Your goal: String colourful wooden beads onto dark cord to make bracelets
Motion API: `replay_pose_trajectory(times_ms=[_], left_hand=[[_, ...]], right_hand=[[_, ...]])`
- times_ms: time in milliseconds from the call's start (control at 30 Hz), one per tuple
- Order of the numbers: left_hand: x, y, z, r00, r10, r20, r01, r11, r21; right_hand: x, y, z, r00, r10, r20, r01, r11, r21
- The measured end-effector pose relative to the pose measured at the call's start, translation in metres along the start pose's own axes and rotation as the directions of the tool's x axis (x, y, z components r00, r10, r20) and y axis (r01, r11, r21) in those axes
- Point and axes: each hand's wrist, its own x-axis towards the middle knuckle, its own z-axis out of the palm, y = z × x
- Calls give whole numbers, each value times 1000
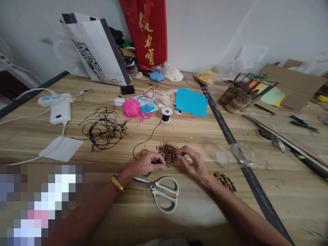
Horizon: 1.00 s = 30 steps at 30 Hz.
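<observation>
A loose pile of small multicoloured beads (pixel 167 153) lies on the wooden table between my two hands. At its left edge my left hand (pixel 151 162) is closed in a pinch on a black cord (pixel 133 147), which runs to it from a spool (pixel 166 116). The cord's end at the fingertips is too small to see. Below that hand a short row of strung beads (pixel 146 175) shows. My right hand (pixel 191 160) pinches at the pile's right edge; whatever is between its fingertips cannot be made out. White-handled scissors (pixel 164 191) lie partly open just below.
Coiled beaded strands (pixel 225 181) lie beside my right forearm, with a clear round container (pixel 243 155) beyond. Left are tangled black cords (pixel 104 128) and a white power adapter (pixel 60 111). Pink yarn (pixel 132 108), blue paper (pixel 191 101) and a woven basket (pixel 235 97) stand farther back.
</observation>
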Motion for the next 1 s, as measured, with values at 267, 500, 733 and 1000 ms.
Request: replay_pose_trajectory(times_ms=[267,500,733,1000], left_hand=[[-1,2,0,1000,16,-16,-16,999,-39],[1,-3,2,996,45,-78,-49,997,-54],[1,1,1,992,62,-114,-63,998,-6],[2,0,3,992,49,-117,-51,999,-11]], right_hand=[[9,6,-22,972,79,221,-25,970,-241],[5,11,-19,933,156,325,31,863,-505],[2,12,-10,926,138,351,61,864,-501],[-1,12,1,918,158,363,61,849,-524]])
